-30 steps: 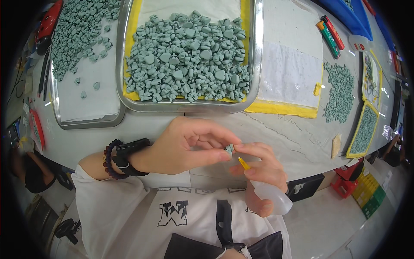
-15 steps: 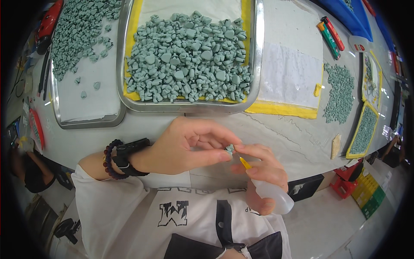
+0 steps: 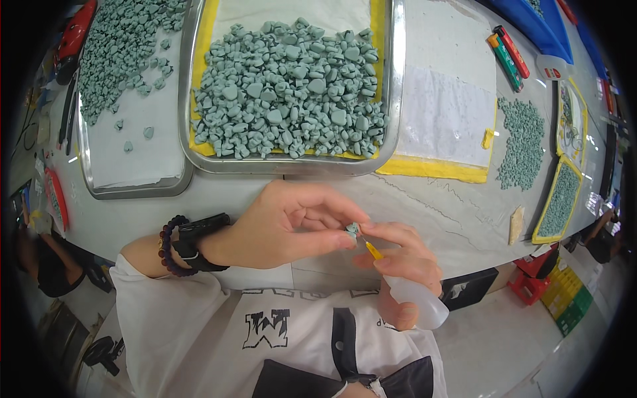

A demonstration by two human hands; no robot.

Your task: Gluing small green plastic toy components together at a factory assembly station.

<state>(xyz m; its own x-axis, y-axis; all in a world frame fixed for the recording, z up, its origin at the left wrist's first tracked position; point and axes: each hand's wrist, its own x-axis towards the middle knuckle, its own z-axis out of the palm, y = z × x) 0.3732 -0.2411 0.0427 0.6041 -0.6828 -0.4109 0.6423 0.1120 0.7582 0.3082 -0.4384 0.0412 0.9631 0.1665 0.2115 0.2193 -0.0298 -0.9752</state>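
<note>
Between the thumb and forefinger of my left hand (image 3: 285,222) is a small grey-green plastic piece (image 3: 352,229). My right hand (image 3: 408,262) is wrapped round a translucent squeeze bottle (image 3: 424,305) with a yellow nozzle (image 3: 373,250). The nozzle tip sits just below and right of the piece; I cannot tell whether they touch. The right forefinger reaches to the piece's right side. Beyond my hands, a metal tray (image 3: 285,166) edged inside with yellow tape holds a heap of similar grey-green pieces (image 3: 292,93).
A second metal tray (image 3: 136,189) with smaller pieces stands at left. To the right lie a taped white sheet (image 3: 444,119), scattered tiny pieces (image 3: 522,142), a yellow-edged tray (image 3: 559,199), and green and red cutter-like tools (image 3: 507,63). A blue bin (image 3: 537,26) stands far right.
The right hand, with the bottle and its nozzle, has shifted very slightly left. The piece in the left fingers has turned or moved a little.
</note>
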